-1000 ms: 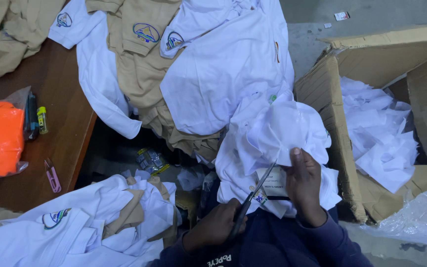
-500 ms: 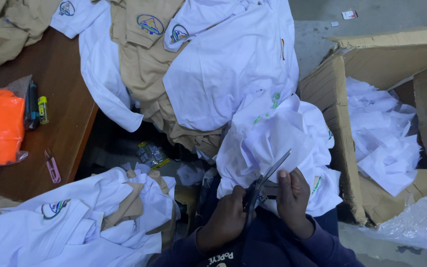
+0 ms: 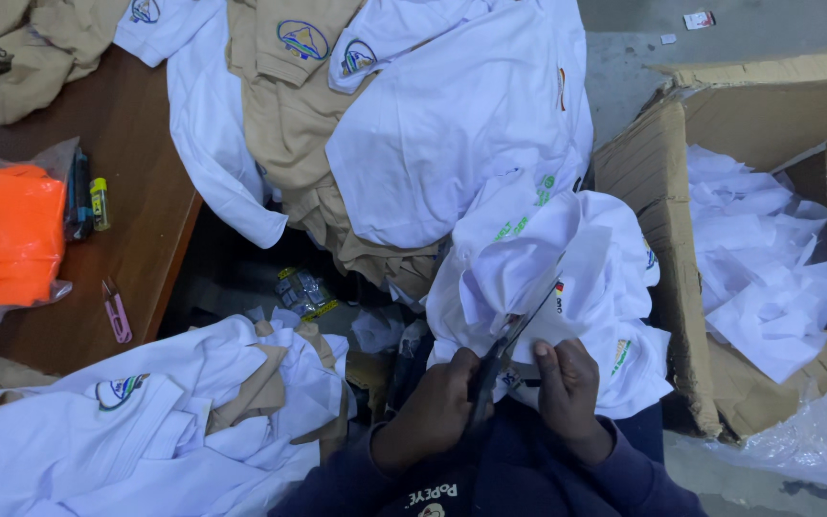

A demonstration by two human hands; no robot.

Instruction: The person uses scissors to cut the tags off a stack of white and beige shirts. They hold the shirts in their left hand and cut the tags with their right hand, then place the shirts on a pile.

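Note:
A white shirt (image 3: 567, 268) with small printed logos lies bunched on my lap, just left of a cardboard box. My left hand (image 3: 433, 407) grips a pair of dark scissors (image 3: 514, 330) whose blades point up and right into the fabric. My right hand (image 3: 567, 383) pinches the lower edge of the same white shirt right beside the blades. Both hands sit close together at the bottom middle of the head view, above my dark blue sleeves.
An open cardboard box (image 3: 648, 182) at right holds white fabric scraps (image 3: 768, 268). White and beige shirts (image 3: 404, 124) hang over the wooden table (image 3: 136, 220), which carries an orange bundle (image 3: 2, 230) and small pink snips (image 3: 117, 311). More white shirts (image 3: 145, 431) lie at lower left.
The scissors have shifted from beside my right hand to a higher, steeper angle into the shirt. My hands have drawn closer together and the shirt has been pulled up slightly.

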